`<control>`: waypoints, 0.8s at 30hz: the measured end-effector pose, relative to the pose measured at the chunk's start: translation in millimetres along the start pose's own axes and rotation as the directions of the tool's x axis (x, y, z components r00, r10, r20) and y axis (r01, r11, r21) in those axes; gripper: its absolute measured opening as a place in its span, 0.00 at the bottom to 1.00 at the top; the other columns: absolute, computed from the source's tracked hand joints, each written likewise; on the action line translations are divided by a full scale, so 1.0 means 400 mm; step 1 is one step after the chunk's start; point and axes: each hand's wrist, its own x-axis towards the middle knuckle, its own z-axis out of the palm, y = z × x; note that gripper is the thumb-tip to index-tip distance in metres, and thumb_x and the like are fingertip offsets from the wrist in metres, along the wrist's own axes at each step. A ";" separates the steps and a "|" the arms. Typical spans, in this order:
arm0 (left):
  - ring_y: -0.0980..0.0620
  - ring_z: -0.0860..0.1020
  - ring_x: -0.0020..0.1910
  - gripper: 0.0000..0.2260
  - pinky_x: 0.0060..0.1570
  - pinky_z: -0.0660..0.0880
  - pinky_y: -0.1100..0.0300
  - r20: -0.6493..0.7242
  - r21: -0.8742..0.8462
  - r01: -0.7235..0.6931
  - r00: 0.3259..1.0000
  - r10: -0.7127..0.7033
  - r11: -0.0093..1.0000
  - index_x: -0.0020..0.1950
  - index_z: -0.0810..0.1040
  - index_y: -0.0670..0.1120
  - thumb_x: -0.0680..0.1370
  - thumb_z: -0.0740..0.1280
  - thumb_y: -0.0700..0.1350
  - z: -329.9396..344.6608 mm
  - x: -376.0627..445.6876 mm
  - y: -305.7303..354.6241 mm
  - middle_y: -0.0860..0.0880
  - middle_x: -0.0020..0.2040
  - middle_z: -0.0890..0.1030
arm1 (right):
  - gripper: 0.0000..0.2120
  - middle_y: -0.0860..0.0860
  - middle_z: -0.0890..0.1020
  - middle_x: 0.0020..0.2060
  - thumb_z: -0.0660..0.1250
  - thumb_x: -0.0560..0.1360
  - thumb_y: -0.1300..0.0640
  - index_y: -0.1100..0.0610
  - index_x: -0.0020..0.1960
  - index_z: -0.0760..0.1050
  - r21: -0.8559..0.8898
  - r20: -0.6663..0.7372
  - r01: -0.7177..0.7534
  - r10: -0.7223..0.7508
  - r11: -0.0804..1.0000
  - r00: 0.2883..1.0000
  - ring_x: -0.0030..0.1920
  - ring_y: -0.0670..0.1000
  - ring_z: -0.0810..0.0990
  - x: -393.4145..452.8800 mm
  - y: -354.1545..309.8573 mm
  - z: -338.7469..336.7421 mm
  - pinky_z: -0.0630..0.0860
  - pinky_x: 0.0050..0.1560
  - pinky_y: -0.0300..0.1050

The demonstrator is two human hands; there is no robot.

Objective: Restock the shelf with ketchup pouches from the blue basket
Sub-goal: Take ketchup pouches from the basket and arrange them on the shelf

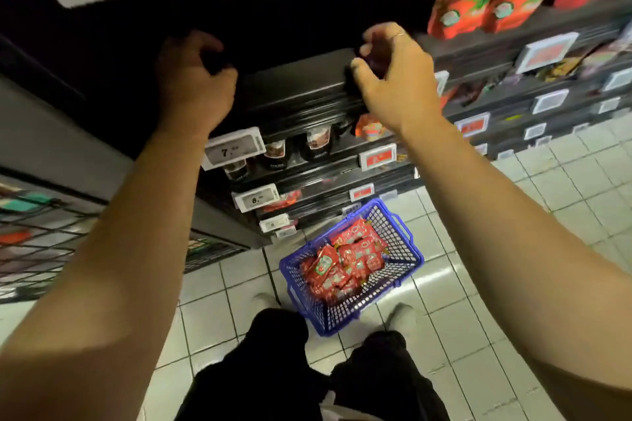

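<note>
Reaching up: both bare arms stretch to the dark shelf edge at head height.
Left hand: fingers curled into the shadowed shelf opening — whether they hold anything cannot be told.
Right hand: fingers bent around something dark and blurred at the shelf front; what it is cannot be made out.
Blue plastic mesh basket: on the pale tiled floor between the person's feet and the shelving.
Red ketchup pouches: heaped loosely inside the basket.
White price tags: clipped along the lower shelf rails.
</note>
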 end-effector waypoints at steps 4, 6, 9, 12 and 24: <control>0.48 0.79 0.60 0.11 0.59 0.75 0.61 0.032 -0.015 -0.211 0.977 0.212 0.977 0.62 0.79 0.48 0.79 0.67 0.44 0.020 -0.114 0.055 0.44 0.61 0.79 | 0.10 0.48 0.83 0.47 0.68 0.77 0.58 0.51 0.57 0.76 0.155 -0.003 -0.022 0.023 0.988 1.000 0.46 0.44 0.82 -0.223 0.106 -0.082 0.79 0.48 0.37; 0.51 0.79 0.56 0.08 0.58 0.70 0.70 -0.015 -0.048 -0.424 0.906 0.424 0.904 0.56 0.81 0.43 0.78 0.66 0.40 0.039 -0.192 0.091 0.44 0.56 0.81 | 0.05 0.51 0.83 0.44 0.68 0.76 0.59 0.52 0.51 0.76 0.124 0.077 -0.156 0.147 0.980 0.986 0.42 0.46 0.81 -0.309 0.204 -0.102 0.78 0.46 0.37; 0.54 0.79 0.49 0.06 0.53 0.73 0.69 0.041 -0.153 -0.531 0.839 0.543 0.833 0.51 0.82 0.40 0.77 0.66 0.36 0.121 -0.313 0.119 0.45 0.50 0.82 | 0.01 0.47 0.82 0.41 0.68 0.77 0.56 0.53 0.48 0.77 -0.024 0.220 -0.361 0.358 0.932 0.907 0.42 0.45 0.80 -0.394 0.376 -0.120 0.77 0.48 0.39; 0.58 0.80 0.45 0.06 0.47 0.77 0.67 0.199 -0.262 -0.378 0.879 0.433 0.888 0.51 0.81 0.41 0.77 0.66 0.35 0.255 -0.437 0.102 0.47 0.48 0.82 | 0.03 0.49 0.85 0.46 0.68 0.78 0.54 0.52 0.49 0.79 -0.132 0.352 -0.512 0.523 0.849 0.777 0.49 0.52 0.83 -0.471 0.532 -0.130 0.79 0.54 0.42; 0.43 0.79 0.61 0.17 0.60 0.75 0.54 0.746 0.462 0.155 0.464 -0.478 0.873 0.65 0.77 0.45 0.77 0.71 0.46 0.858 -0.739 -0.410 0.45 0.63 0.81 | 0.07 0.56 0.79 0.45 0.68 0.78 0.55 0.50 0.42 0.72 -0.177 0.561 -0.872 0.775 0.457 0.292 0.45 0.57 0.78 -0.677 1.009 0.140 0.79 0.50 0.54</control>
